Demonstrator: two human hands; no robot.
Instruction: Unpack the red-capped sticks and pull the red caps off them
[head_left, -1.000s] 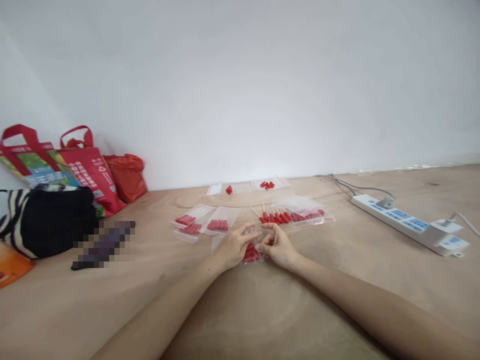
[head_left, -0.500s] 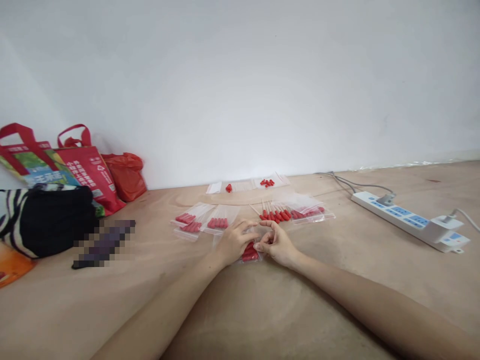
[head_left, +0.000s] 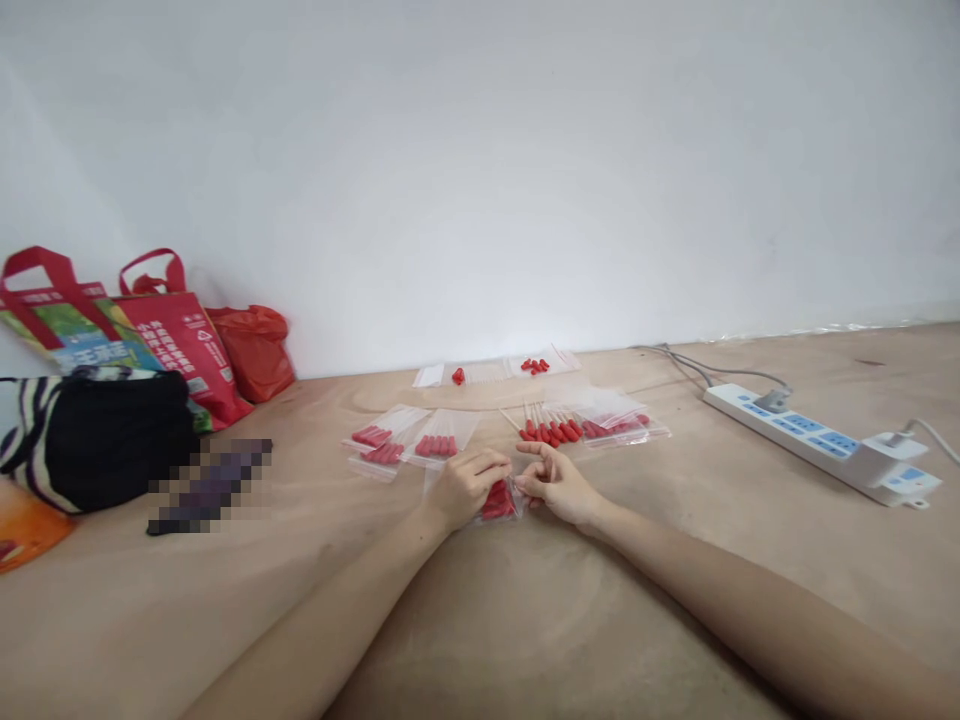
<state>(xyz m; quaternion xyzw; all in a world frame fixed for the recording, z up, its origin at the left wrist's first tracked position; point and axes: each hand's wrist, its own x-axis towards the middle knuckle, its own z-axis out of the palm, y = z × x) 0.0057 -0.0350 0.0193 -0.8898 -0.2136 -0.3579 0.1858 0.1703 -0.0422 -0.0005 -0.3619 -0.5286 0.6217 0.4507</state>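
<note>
Both forearms reach in from the near side over the bare wooden desk [head_left: 480,640]. Just beyond them, a small clear zip bag [head_left: 497,503] with red pieces inside lies on the desk between the hands. The left hand [head_left: 470,488] lies over the bag's left part, its fingers bent and close together. The right hand [head_left: 556,489] is at the bag's right edge, index finger arched and thumb near the other curled fingers; whether either hand actually pinches the plastic, I cannot tell.

Over to the left are an orange item [head_left: 30,525], cut off by the view's edge, a blurred-out dark object [head_left: 214,487] and a black bag with striped cloth [head_left: 112,440]. To the right, a white power strip [head_left: 787,425] lies at a slant, with a grey plug [head_left: 772,400] and a white adapter [head_left: 889,455] in it.

Past the hands, filled zip bags [head_left: 435,445] overlap on the left; loose red-headed sticks [head_left: 551,432] fan out beside more bagged red pieces [head_left: 619,427] on the right. Printed shopping bags [head_left: 184,345] and a red plastic bag [head_left: 255,350] stand at the far left. Farther back, flat clear bags [head_left: 559,360] and small red pieces [head_left: 535,367] lie near the white wall [head_left: 525,180].
</note>
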